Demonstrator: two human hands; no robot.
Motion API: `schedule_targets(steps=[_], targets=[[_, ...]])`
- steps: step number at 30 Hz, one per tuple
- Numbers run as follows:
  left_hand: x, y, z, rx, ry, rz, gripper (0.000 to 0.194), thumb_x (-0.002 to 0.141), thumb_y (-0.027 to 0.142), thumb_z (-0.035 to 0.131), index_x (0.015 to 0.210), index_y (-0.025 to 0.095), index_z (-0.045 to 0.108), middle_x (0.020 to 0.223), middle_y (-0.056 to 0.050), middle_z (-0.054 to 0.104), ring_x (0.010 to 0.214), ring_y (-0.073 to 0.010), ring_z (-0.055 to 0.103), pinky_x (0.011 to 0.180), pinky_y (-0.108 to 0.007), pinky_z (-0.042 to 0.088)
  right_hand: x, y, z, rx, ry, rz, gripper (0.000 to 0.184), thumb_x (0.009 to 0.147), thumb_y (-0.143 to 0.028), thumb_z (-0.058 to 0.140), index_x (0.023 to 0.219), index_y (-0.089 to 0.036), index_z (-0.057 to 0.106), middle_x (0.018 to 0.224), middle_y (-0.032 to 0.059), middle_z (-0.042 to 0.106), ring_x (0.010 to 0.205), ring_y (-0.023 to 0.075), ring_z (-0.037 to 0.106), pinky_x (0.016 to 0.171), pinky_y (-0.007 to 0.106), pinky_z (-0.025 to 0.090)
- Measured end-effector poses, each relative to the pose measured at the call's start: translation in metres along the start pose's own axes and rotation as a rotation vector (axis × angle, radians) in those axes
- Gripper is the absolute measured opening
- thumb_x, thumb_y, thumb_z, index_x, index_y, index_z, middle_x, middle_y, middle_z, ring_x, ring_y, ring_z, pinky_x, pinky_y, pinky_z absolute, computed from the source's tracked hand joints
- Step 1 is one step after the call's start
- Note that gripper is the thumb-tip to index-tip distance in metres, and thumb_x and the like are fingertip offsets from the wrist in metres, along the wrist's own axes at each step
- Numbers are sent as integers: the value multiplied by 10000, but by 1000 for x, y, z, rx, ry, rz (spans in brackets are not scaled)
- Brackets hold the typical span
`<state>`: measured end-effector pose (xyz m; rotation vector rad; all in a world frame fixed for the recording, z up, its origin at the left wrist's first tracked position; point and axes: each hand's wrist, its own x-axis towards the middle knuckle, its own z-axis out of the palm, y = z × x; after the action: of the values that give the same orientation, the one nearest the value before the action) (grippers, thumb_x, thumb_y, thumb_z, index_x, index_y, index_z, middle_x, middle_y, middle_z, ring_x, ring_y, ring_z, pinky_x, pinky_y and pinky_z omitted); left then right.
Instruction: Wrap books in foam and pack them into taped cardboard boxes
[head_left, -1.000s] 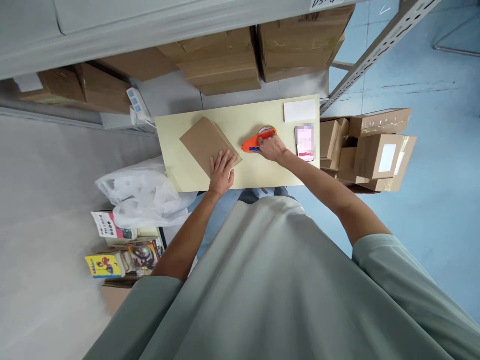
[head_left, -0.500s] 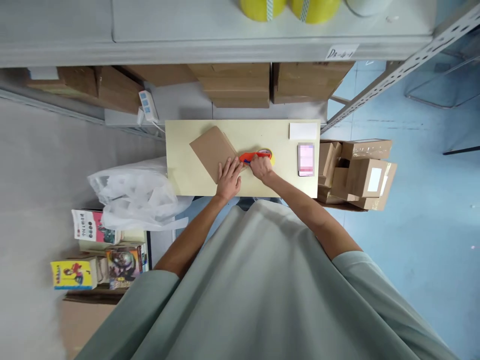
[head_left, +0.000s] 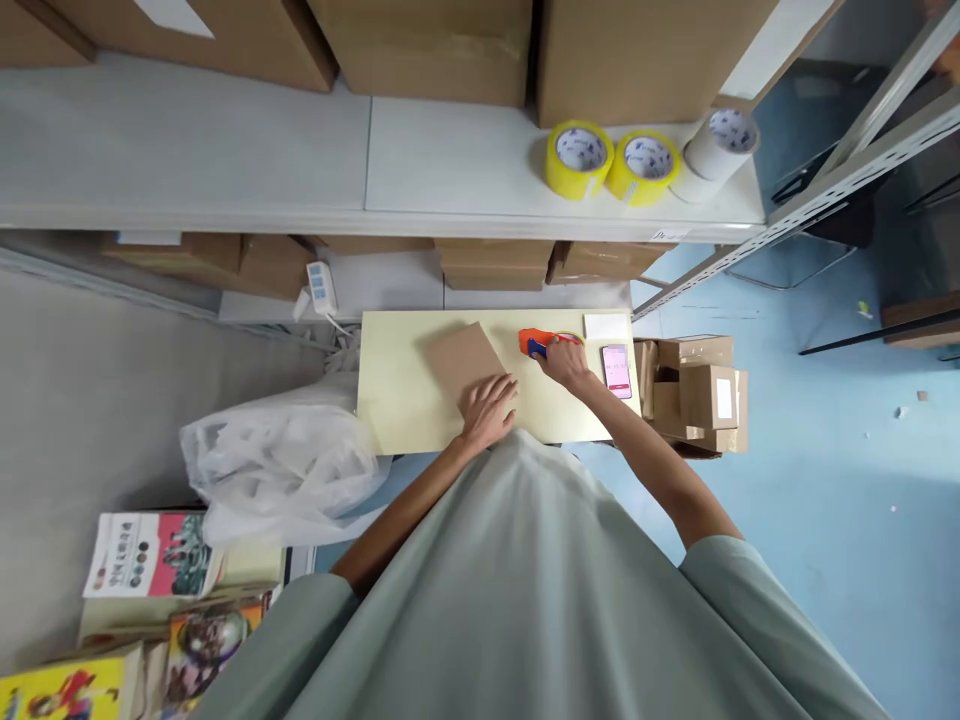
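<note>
My right hand (head_left: 564,361) is closed around the handle of an orange and blue tape dispenser (head_left: 534,342), raised at the right part of the pale yellow table (head_left: 397,345). A yellow roll of tape shows partly behind the fingers. My left hand (head_left: 490,408) lies flat, fingers stretched, on the near right corner of a brown cardboard package (head_left: 466,362). The package rests at a slant on the table. A gap separates the dispenser from the cardboard.
A phone (head_left: 616,371) and a white slip (head_left: 607,326) lie at the table's right end. Cardboard boxes (head_left: 697,395) stand beyond it. Tape rolls (head_left: 579,160) sit on the shelf (head_left: 450,170) above. Clear plastic wrap (head_left: 285,465) and books (head_left: 150,555) are at left.
My right hand has drawn the tape dispenser away from the cardboard package, to the right. My left hand stays on the package. The view has tilted up, showing more of the shelf.
</note>
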<state>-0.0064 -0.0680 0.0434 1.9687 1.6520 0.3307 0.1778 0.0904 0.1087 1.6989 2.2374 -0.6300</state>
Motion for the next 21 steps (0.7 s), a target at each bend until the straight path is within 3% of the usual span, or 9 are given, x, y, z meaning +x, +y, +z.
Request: schedule_targets(steps=[3, 7, 10, 13, 17, 21], targets=[[18, -1, -37, -112, 145, 40, 677, 1043, 305, 541, 1714, 221, 508, 1759, -147, 522, 1611, -341, 523, 1307, -561, 465, -14, -30, -43, 21, 97, -11, 625, 1127, -552, 492, 1473, -49, 629, 1183, 328, 801, 1110, 468, 791, 920, 509, 587], [56, 1, -124, -143, 512, 195, 554, 1139, 332, 431, 1671, 217, 532, 1698, -157, 585, 1596, -303, 533, 1339, -520, 441, -22, -80, -114, 40, 304, -44, 662, 1134, -545, 446, 1544, -28, 504, 1182, 311, 787, 1062, 475, 785, 920, 521, 588], [88, 6, -194, -114, 627, 289, 546, 1165, 349, 394, 1688, 227, 493, 1700, -158, 578, 1605, -304, 520, 1356, -524, 417, -5, -115, -163, -7, 464, -121, 657, 1151, -478, 364, 1592, 7, 405, 1231, 314, 758, 1119, 488, 751, 1000, 573, 564], [110, 8, -246, -96, 683, 338, 556, 1167, 366, 395, 1701, 228, 463, 1716, -149, 558, 1616, -312, 501, 1375, -531, 392, 28, -140, -199, -84, 561, -193, 608, 1157, -366, 290, 1600, 41, 374, 1299, 331, 724, 1206, 483, 718, 1119, 629, 491], [113, 5, -278, -57, 719, 358, 548, 1179, 396, 390, 1684, 207, 485, 1685, -161, 583, 1586, -307, 529, 1356, -523, 423, 70, -157, -219, -125, 596, -233, 547, 1137, -245, 293, 1571, 65, 413, 1346, 339, 714, 1267, 440, 702, 1205, 631, 412], [97, -5, -279, -49, 703, 362, 543, 1178, 380, 373, 1677, 203, 497, 1661, -166, 602, 1556, -303, 554, 1335, -527, 442, 90, -163, -216, -150, 533, -173, 487, 1107, -193, 382, 1502, 69, 496, 1318, 349, 737, 1319, 423, 682, 1236, 595, 384]])
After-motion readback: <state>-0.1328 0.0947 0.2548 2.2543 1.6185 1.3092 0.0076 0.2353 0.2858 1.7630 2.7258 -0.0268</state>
